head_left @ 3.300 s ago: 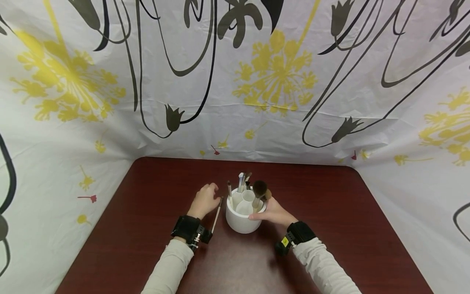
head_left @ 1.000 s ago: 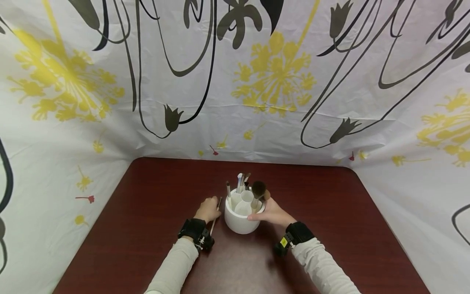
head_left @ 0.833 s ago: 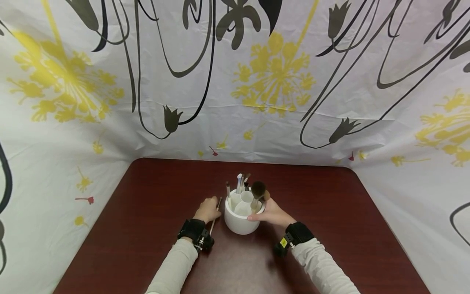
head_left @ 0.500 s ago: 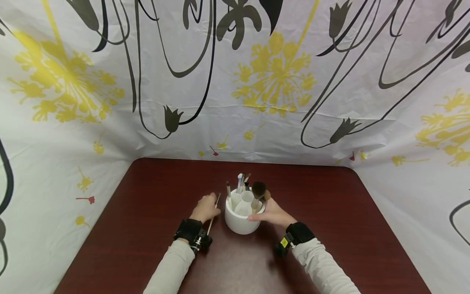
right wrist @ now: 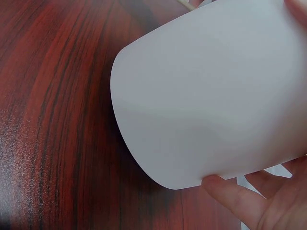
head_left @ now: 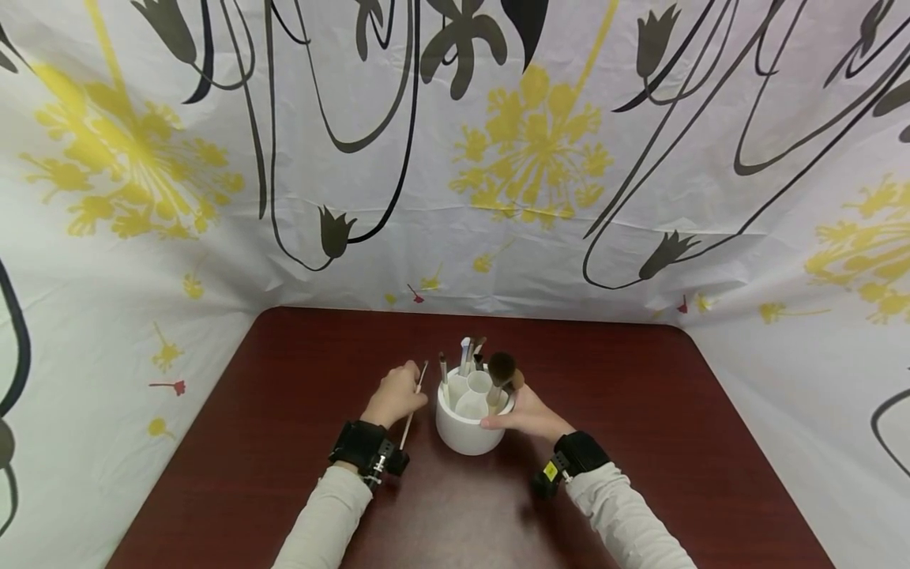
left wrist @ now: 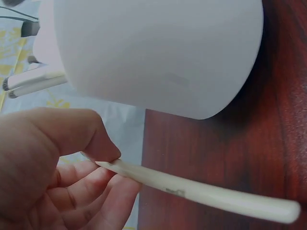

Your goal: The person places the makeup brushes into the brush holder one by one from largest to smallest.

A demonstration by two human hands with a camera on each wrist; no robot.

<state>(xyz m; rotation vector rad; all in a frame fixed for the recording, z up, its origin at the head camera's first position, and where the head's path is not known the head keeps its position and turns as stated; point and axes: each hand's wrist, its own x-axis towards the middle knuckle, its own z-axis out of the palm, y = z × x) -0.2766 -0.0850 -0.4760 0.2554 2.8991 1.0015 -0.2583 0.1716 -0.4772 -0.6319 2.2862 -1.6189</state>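
My left hand (head_left: 394,397) pinches a thin makeup brush (left wrist: 206,197) between thumb and fingers, just left of a round white brush holder (head_left: 469,435). In the left wrist view the brush's pale handle points away from the fingers, its rounded end over the table. My right hand (head_left: 529,412) grips the holder's right side, thumb at the front rim and fingers behind. Inside the divided holder stand several makeup brushes, among them a large fluffy dark one (head_left: 502,367) at the right and a slim one (head_left: 444,378) at the left.
The holder stands on a dark red-brown wooden table (head_left: 320,348). A white cloth with yellow and grey flower prints (head_left: 426,174) hangs behind the table and along its sides. Both wrists carry black camera straps (head_left: 579,452).
My left hand has come down to the thin brush beside the holder, pinched it, and moved it slightly away toward the back. The right hand stays on the holder.
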